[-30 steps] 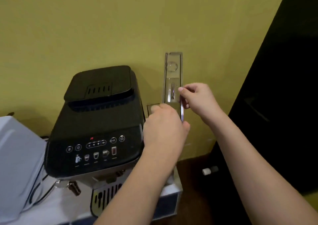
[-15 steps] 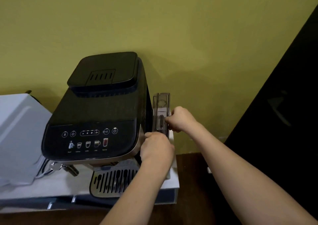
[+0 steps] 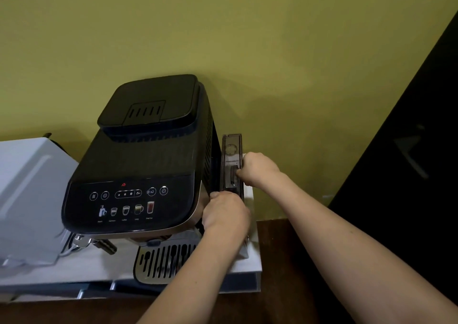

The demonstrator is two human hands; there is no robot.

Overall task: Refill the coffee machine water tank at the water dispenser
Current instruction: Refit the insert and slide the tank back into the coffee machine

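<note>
Both grips clench the narrow smoke-tinted clear plastic water tank [image 3: 231, 165] at centre right: the right hand [image 3: 260, 170] pinching its lid, the left hand [image 3: 224, 214] wrapping its front end. Raised a second ago, it now sits low beside the glossy black coffee machine [image 3: 143, 165], apparently being reseated. Both forearms reach in from lower right.

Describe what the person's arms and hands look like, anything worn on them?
Both forearms are bare as far as the frame shows: no sleeves, gloves, watch or bracelet visible. The left hand and the right hand show no rings or markings that I can make out. Nails look short and unpainted where visible.
</note>
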